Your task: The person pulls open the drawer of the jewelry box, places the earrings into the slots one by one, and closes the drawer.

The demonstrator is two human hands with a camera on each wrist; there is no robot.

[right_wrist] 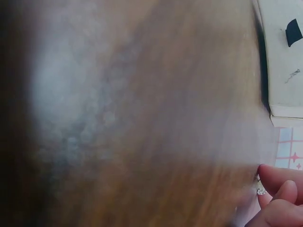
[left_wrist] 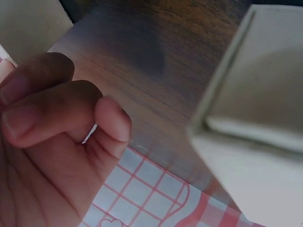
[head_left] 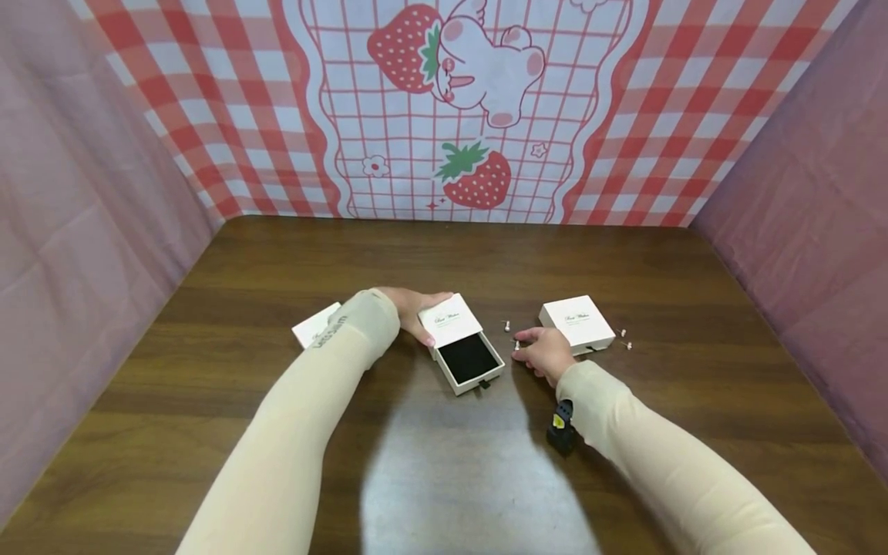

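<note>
My left hand (head_left: 416, 312) grips the sleeve of a white drawer box (head_left: 449, 320) in the middle of the table, thumb on the near side and fingers at the far edge. Its drawer is slid partly out toward me, showing a black padded insert (head_left: 470, 358) and a black pull tab. Just right of the box, my right hand (head_left: 546, 354) pinches a small earring between thumb and fingertips. In the right wrist view that earring (right_wrist: 261, 191) has a sparkling stone. Another earring (head_left: 507, 327) lies on the table just beyond the right fingertips.
A second white box (head_left: 577, 322), closed, stands behind the right hand, with two small earrings (head_left: 626, 340) at its right. Another white box (head_left: 315, 324) lies at the left, partly covered by the left sleeve. A red checked cloth (head_left: 264, 116) hangs behind the wooden table (head_left: 208, 370).
</note>
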